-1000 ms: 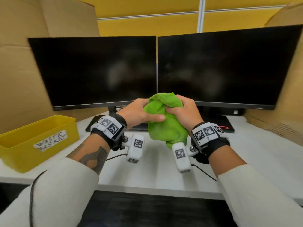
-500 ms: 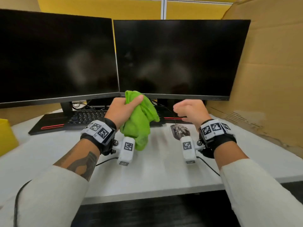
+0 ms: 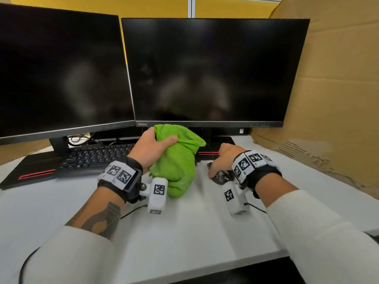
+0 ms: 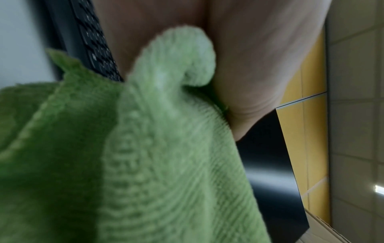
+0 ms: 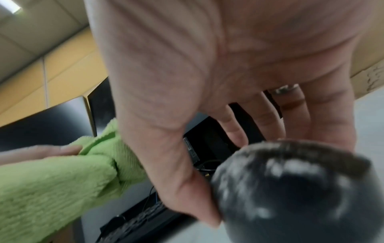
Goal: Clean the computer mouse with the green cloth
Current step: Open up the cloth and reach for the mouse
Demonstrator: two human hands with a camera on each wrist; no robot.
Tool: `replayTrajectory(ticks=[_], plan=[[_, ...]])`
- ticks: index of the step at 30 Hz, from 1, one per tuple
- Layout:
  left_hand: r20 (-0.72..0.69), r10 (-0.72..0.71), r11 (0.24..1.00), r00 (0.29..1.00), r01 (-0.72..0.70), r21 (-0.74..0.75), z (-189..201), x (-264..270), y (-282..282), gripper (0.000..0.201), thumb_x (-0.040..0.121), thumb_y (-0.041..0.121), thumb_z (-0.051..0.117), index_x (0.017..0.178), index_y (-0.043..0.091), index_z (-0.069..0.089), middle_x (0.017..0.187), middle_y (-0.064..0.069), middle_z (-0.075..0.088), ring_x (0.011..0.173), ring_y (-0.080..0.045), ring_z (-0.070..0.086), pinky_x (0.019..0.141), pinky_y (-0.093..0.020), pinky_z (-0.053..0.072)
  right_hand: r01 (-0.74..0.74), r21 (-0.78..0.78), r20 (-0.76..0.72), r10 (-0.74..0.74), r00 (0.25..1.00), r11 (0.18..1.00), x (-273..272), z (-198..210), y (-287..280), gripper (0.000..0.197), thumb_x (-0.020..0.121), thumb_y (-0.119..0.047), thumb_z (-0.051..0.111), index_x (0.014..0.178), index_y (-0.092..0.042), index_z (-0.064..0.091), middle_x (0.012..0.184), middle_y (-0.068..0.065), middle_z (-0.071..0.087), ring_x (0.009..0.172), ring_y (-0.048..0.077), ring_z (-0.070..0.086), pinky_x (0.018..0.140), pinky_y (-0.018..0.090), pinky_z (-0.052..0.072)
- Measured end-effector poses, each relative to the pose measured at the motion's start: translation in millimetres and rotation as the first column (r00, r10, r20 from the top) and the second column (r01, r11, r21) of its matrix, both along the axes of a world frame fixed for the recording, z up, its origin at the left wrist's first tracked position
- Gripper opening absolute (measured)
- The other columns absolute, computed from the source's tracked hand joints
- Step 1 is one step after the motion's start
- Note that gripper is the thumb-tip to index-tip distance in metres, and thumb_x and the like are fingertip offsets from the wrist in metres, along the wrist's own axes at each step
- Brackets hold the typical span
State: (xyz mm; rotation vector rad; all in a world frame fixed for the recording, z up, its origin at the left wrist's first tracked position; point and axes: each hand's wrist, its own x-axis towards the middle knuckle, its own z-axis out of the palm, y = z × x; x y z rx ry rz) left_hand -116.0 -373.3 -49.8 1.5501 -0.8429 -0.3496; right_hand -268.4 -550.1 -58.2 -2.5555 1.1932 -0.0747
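Observation:
A bunched green cloth (image 3: pixel 178 160) hangs from my left hand (image 3: pixel 152 147), whose fingers and thumb are curled round its top, just above the white desk (image 3: pixel 184 232). In the left wrist view the green cloth (image 4: pixel 145 164) fills most of the picture. To its right, a dark computer mouse (image 3: pixel 222 176) speckled with whitish dust sits on the desk. My right hand (image 3: pixel 224 160) comes down over the mouse. In the right wrist view the thumb and fingers (image 5: pixel 324 125) close round the mouse (image 5: pixel 295 194) at its sides.
Two dark monitors (image 3: pixel 205 70) stand at the back, with a black keyboard (image 3: pixel 92 156) under the left one. A cardboard wall (image 3: pixel 332 99) rises at the right. The mouse cable (image 3: pixel 210 150) runs back toward the monitor stand. Thin cables trail from both wrist cameras.
My right hand let go of the cloth, moved right and came down onto the mouse. The left hand kept the cloth and lowered it. The view swung right, away from the yellow bin.

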Motion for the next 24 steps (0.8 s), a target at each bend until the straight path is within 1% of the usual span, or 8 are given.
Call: replayTrajectory(ticks=[4,6,8,10,12,17,19,24], plan=[[0.083,0.016,0.998,0.996,-0.011,-0.062,-5,8,2,0.072,0.093,0.016,0.073,0.149,0.036,0.032,0.135,0.002,0.062,0.109,-0.019,0.071,0.093,-0.04,0.058,0.057,0.071,0.117,-0.065,0.991,0.996,-5,10,-4,0.076,0.063,-0.035,0.089,0.125,-0.016,0.05,0.106,0.003,0.057,0.083,0.017,0.058,0.057,0.029,0.046],[0.26,0.03,0.997,0.965,-0.011,-0.073,-5,9,3,0.062,0.096,0.008,0.065,0.143,0.044,0.045,0.141,0.016,0.053,0.112,-0.009,0.065,0.099,-0.033,0.052,0.056,0.097,0.211,-0.076,0.974,0.994,-9,19,-2,0.079,0.068,-0.032,0.089,0.132,-0.015,0.045,0.112,0.004,0.055,0.097,0.022,0.058,0.065,0.031,0.048],[0.304,0.061,0.998,0.951,-0.049,-0.048,-7,11,3,0.04,0.098,0.002,0.056,0.113,0.035,0.074,0.124,0.016,0.068,0.108,-0.012,0.064,0.1,-0.032,0.048,0.041,0.107,0.341,-0.076,0.937,0.993,-11,26,3,0.078,0.07,-0.029,0.089,0.132,-0.018,0.043,0.115,0.004,0.053,0.105,0.024,0.055,0.065,0.03,0.046],[0.246,0.065,0.998,0.967,-0.066,-0.004,-14,13,2,0.039,0.099,0.004,0.053,0.089,0.028,0.082,0.107,0.005,0.078,0.098,-0.024,0.065,0.09,-0.034,0.046,0.02,0.059,0.48,-0.046,0.876,0.998,-9,30,12,0.077,0.066,-0.031,0.09,0.126,-0.023,0.042,0.114,0.005,0.058,0.105,0.026,0.058,0.068,0.031,0.046],[0.206,0.045,0.998,0.978,-0.052,0.032,-17,11,2,0.036,0.1,0.008,0.055,0.087,0.028,0.082,0.107,-0.002,0.078,0.095,-0.021,0.063,0.088,-0.033,0.043,-0.018,-0.001,0.599,0.015,0.801,1.0,0,33,22,0.078,0.06,-0.035,0.09,0.119,-0.028,0.041,0.107,0.005,0.066,0.103,0.026,0.059,0.067,0.029,0.044],[0.009,-0.061,0.998,0.998,0.062,-0.032,-11,8,8,0.029,0.095,0.043,0.062,0.107,0.026,0.081,0.118,0.007,0.077,0.12,-0.011,0.066,0.115,-0.043,0.044,-0.17,-0.08,0.742,0.172,0.648,0.982,28,42,60,0.077,0.062,-0.026,0.09,0.121,-0.026,0.041,0.088,-0.01,0.07,0.083,-0.001,0.058,0.059,0.006,0.04],[-0.148,-0.176,0.98,0.973,0.16,-0.115,-9,7,12,0.039,0.091,0.052,0.064,0.115,0.025,0.078,0.121,-0.002,0.077,0.12,-0.023,0.069,0.112,-0.051,0.047,-0.221,-0.097,0.757,0.216,0.616,0.97,39,39,70,0.076,0.061,-0.027,0.089,0.12,-0.029,0.042,0.087,-0.011,0.071,0.085,0.001,0.063,0.059,0.008,0.042],[-0.217,-0.261,0.955,0.941,0.218,-0.204,-5,3,17,0.036,0.086,0.044,0.07,0.11,0.019,0.079,0.102,-0.009,0.08,0.095,-0.023,0.076,0.091,-0.041,0.057,-0.34,-0.162,0.737,0.343,0.582,0.926,53,36,83,0.076,0.063,-0.029,0.09,0.121,-0.03,0.041,0.087,-0.009,0.071,0.083,0.003,0.067,0.064,0.011,0.048]])
